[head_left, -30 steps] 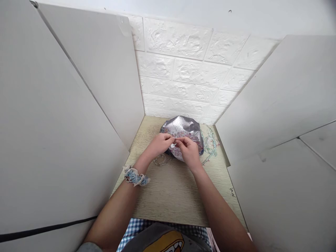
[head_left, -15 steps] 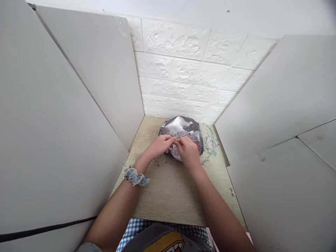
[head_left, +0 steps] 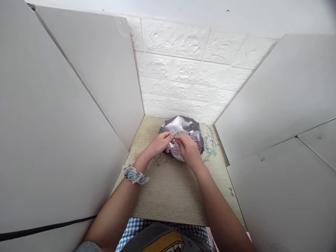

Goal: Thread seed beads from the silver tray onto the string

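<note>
A person's left hand [head_left: 160,142] and right hand [head_left: 188,148] meet fingertip to fingertip, pinched shut on something too small to identify, over a crinkled silver foil bag [head_left: 183,126] of pastel beads at the back of the pale wooden table [head_left: 168,196]. Green bead strands [head_left: 210,141] lie beside it. A slip could scatter beads.

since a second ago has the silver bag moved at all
No. The silver bag sits at the same spot against the brick wall; only the hands' fingertips shifted slightly over it.
</note>
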Demonstrator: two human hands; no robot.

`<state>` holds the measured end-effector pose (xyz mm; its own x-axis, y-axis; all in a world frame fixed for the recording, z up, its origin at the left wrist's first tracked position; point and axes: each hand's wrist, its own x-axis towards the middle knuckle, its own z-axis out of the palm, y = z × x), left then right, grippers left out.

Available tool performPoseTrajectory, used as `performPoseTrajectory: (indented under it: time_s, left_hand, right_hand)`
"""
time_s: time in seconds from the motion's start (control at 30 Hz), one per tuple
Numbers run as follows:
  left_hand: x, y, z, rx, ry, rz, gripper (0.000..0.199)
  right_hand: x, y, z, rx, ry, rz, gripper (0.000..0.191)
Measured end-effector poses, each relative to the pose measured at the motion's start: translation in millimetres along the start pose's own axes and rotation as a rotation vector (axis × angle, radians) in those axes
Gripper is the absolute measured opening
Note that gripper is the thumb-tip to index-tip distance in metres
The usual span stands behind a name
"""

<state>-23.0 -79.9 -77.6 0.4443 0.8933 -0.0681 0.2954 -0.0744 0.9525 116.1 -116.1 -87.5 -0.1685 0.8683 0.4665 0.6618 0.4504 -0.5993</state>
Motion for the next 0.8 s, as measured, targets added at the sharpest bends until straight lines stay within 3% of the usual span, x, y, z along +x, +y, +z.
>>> performPoseTrajectory:
  time_s: [0.23,0.4,0.5,0.6,0.7,0.8]
  left_hand:
    - [-5.4,10.6,-2.3,-0.113,-0.128,0.04,0.033]
    - [-8.2,13.3,-3.7,-0.183,-0.176,0.06,0.027]
    - [-10.8,16.7,-4.5,-0.28,-0.186,0.058,0.024]
    - [-13.3,20.3,-5.2,-0.381,-0.162,0.072,0.022]
    - [-13.8,21.3,-5.4,-0.408,-0.128,0.085,0.024]
    - [-13.3,20.8,-5.0,-0.371,-0.115,0.079,0.024]
  right_hand:
    - [0.4,-3.5,-8.0,0.06,0.17,-0.037,0.018]
    - [1.5,1.3,-9.5,0.026,0.153,-0.001,0.018]
    - [0.9,10.4,-5.5,-0.178,0.03,0.126,0.02]
    - [-2.2,19.5,0.5,-0.422,-0.203,0.252,0.022]
    - [-5.3,24.0,5.5,-0.563,-0.348,0.256,0.025]
    - [-6.1,24.1,8.3,-0.626,-0.392,0.252,0.025]
